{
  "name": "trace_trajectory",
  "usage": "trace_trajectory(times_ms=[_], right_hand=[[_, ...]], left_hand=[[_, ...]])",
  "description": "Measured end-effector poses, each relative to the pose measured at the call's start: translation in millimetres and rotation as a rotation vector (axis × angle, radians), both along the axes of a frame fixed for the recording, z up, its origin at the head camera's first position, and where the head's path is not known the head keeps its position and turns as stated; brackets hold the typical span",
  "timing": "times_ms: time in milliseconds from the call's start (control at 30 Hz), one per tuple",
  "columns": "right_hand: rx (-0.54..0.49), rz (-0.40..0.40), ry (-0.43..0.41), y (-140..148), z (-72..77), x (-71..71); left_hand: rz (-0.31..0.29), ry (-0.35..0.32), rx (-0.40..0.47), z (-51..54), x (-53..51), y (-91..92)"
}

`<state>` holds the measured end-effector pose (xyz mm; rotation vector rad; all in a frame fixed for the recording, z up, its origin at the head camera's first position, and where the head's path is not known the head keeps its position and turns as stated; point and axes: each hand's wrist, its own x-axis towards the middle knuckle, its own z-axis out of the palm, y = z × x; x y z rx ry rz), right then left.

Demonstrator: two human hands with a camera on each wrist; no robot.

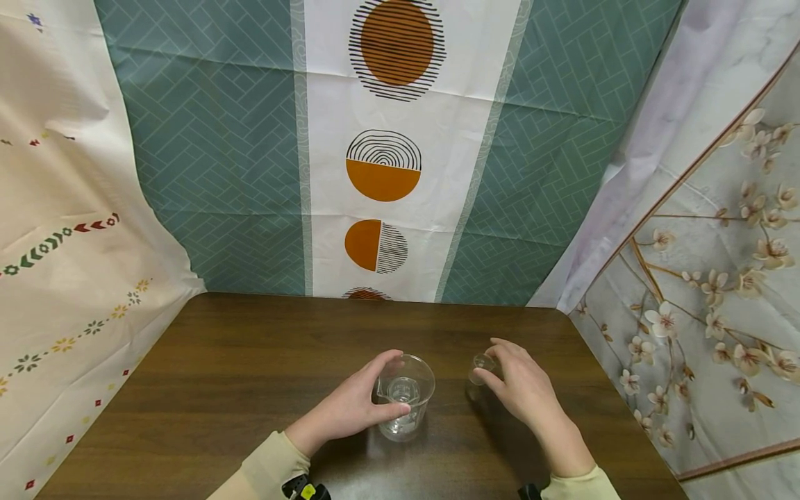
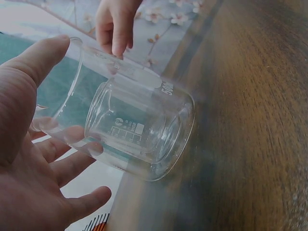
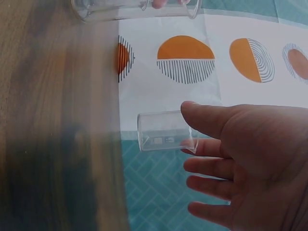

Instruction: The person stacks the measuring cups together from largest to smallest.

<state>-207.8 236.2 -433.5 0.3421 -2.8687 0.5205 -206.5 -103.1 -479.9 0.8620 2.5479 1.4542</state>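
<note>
My left hand (image 1: pixel 351 408) holds a large clear glass beaker (image 1: pixel 398 432) near its rim, the thumb on the near side and the fingers around the far side. A "500" marking shows on its wall in the left wrist view. Inside it sits a smaller glass beaker (image 2: pixel 127 122) with white print. To the right, my right hand (image 1: pixel 526 389) pinches a small clear beaker (image 3: pixel 166 130) by its rim between thumb and index finger, the other fingers spread. This small beaker appears raised off the table, with its base pointing down.
A dark brown wooden table (image 1: pixel 250 361) lies under both hands. Behind it hangs a teal and white cloth (image 1: pixel 219 173) with orange circles. A cream patterned cloth (image 1: pixel 75 278) is at the left, and a floral cloth (image 1: pixel 719 312) closes off the right side.
</note>
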Motion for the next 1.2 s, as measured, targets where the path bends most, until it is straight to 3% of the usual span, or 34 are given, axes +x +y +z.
trace_trajectory(times_ms=[1200], right_hand=[[0.003,0.084,0.101,-21,7.9,5.6]], left_hand=[[0.003,-0.007,-0.005,0.2,0.8,0.3]])
